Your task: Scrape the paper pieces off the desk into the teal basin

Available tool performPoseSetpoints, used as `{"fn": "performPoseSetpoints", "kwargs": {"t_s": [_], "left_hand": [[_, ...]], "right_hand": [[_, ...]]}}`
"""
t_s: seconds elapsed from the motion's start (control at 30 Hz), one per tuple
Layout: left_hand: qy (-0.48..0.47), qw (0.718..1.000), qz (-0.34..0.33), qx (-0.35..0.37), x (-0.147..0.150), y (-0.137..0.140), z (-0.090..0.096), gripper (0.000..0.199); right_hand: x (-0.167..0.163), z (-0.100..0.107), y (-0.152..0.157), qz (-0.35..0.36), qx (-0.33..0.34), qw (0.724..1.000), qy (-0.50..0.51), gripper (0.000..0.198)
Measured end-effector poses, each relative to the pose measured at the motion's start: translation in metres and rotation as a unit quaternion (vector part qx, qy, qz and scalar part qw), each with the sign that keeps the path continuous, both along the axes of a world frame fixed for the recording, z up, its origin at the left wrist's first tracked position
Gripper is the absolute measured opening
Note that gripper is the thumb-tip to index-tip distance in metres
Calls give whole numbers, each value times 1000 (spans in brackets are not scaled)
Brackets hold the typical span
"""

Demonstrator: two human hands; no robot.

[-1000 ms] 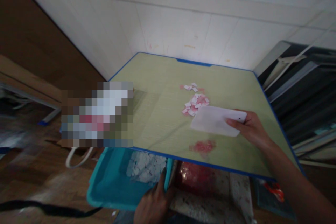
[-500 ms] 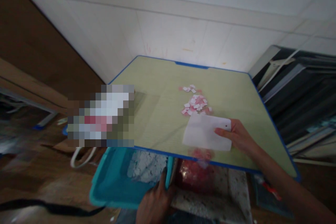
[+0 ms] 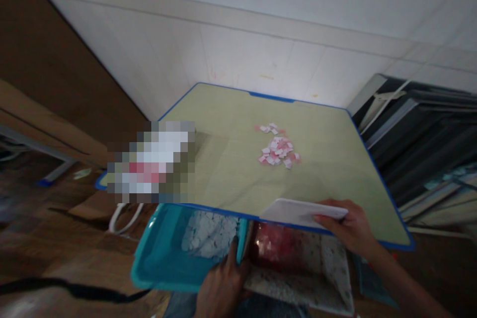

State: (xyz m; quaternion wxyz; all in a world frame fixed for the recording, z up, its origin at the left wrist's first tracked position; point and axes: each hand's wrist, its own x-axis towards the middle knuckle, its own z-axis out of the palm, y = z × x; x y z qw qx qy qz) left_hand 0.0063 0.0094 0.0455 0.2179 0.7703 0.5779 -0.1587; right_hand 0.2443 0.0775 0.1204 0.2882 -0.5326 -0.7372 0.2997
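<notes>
My right hand [image 3: 345, 226] pinches a flat white plastic scraper [image 3: 298, 211] by its right end. The scraper stands tilted over the table's front edge, above a stained white tray [image 3: 331, 258]. In that tray lies a heap of shiny pink-red film pieces [image 3: 276, 246]. My left hand [image 3: 219, 283] is closed on the right rim of a teal plastic basin [image 3: 149, 253], where it meets the tray. The index finger points along the rim; the other fingers are partly hidden. Several small white and pink pieces [image 3: 278, 149] lie in a loose pile on the greenish tabletop [image 3: 227, 169].
White flakes [image 3: 208, 233] fill part of the basin. On the table's left side stands something blurred out by pixels [image 3: 160, 159]. Dark folded panels [image 3: 428, 129] lean at the right, against the white wall [image 3: 238, 54]. A black strap [image 3: 74, 290] crosses the lower left.
My right hand has drawn the scraper towards me to the table's front edge and tipped it steeper. The pink film at that edge no longer shows there. My left hand stays on the basin rim.
</notes>
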Motion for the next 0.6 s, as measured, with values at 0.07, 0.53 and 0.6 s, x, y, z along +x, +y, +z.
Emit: {"fn": "performPoseSetpoints", "kwargs": {"t_s": [0.07,0.53,0.6], "left_hand": [[-21,1000,-12,2,-3,0,-3,50],[29,999,17,-16,2,1,0,54],[36,999,15,-32,4,3,2,50]], "right_hand": [[7,5,0,8,31,999,-13,9],[87,-14,109,-255,34,921,293,30],[88,-18,110,-255,14,921,293,28]]}}
